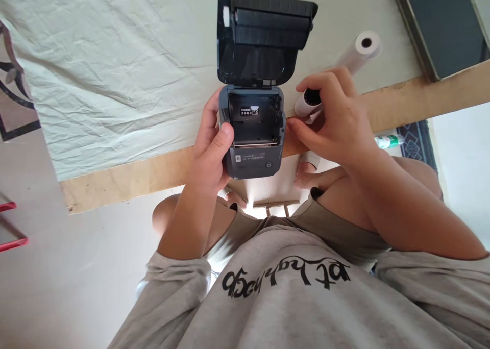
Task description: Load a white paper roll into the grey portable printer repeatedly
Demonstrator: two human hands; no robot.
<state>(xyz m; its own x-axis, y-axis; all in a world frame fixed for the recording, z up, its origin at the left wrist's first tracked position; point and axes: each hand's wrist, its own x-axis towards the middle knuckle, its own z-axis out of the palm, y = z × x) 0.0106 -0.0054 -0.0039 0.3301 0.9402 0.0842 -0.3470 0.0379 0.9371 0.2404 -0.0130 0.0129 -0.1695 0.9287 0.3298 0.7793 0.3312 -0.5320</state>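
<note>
My left hand (210,152) is closed around the side of a small dark label printer (252,166), its thumb on the front edge. The printer's black lid (256,63) is swung up, and the bay inside shows a printed sticker but no roll. To the right of it, my right hand (340,117) has its fingers curled round a small white paper roll (302,105) with a black core. Part of that roll is hidden by the fingers. Just beyond this hand, a longer white paper roll (350,53) lies on the cloth.
A pale wrinkled cloth (126,73) covers the table, leaving a bare wooden edge (126,183) nearest me. A dark flat box-like object (447,25) sits at the far right. Below the edge, a bottle with a green label (388,141) lies at the right.
</note>
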